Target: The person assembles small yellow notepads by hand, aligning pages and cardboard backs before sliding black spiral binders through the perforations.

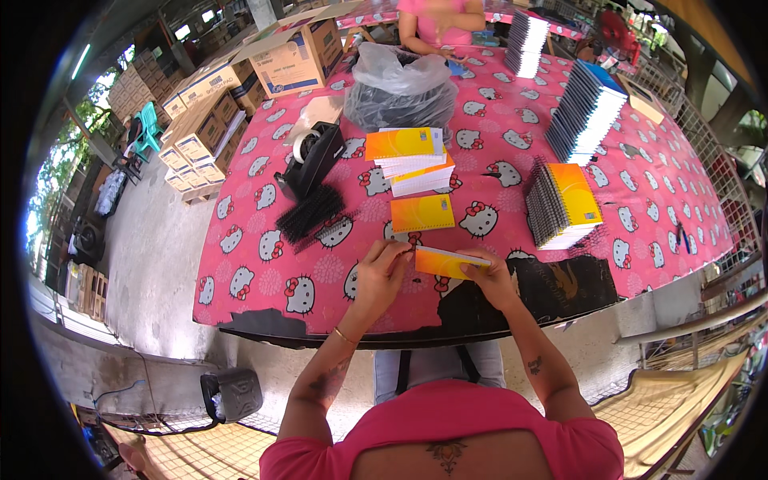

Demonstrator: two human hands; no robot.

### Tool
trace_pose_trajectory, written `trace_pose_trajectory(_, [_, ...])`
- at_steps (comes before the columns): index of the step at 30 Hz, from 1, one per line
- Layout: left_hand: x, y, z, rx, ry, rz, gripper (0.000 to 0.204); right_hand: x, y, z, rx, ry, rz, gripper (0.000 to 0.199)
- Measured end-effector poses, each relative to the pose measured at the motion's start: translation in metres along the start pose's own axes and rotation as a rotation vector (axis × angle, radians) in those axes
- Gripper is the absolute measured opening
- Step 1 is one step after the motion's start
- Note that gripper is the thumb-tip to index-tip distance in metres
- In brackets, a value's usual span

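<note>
Both hands, left hand and right hand, pinch a small orange-yellow paper notepad just above the pink cartoon-print worktop; holding its edges square and level seems wise, near the black plastic binding combs.

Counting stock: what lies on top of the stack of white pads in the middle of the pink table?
An orange-and-yellow cover lies on the stack of white pads, with white sheets showing at its right edge. Whatever is under the stack is covered.
</note>
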State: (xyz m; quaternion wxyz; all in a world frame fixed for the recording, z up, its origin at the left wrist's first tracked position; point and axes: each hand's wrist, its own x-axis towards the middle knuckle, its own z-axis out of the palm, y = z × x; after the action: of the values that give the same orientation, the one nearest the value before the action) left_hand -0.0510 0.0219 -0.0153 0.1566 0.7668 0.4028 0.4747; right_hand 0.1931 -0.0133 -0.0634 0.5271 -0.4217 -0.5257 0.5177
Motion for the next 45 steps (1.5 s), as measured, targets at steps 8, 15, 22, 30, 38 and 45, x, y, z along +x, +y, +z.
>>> trace_pose_trajectory(8, [0.015, -0.021, -0.025, 0.042, -0.372, 0.114, 0.020, -0.002, -0.002, 0.001, -0.025, -0.108, -0.006, 0.025])
trace_pose_trajectory(15, [0.026, -0.001, -0.031, -0.006, -0.437, 0.071, 0.021, -0.007, -0.010, 0.006, -0.028, -0.123, -0.013, 0.028])
trace_pose_trajectory(22, [0.032, 0.026, -0.021, 0.430, -0.347, 0.217, 0.057, -0.010, -0.025, 0.013, -0.015, -0.025, 0.003, 0.028])
trace_pose_trajectory(30, [0.012, 0.039, 0.002, 0.600, -0.218, 0.226, 0.053, -0.013, -0.031, 0.028, -0.052, 0.088, -0.037, 0.028])
trace_pose_trajectory(38, [0.046, 0.034, -0.023, 0.118, -0.494, -0.057, 0.048, -0.019, -0.052, 0.013, -0.095, 0.081, -0.139, 0.027])
trace_pose_trajectory(45, [-0.013, 0.052, 0.014, 0.686, -0.252, 0.219, 0.081, -0.021, -0.053, 0.025, -0.093, 0.148, -0.160, 0.029])
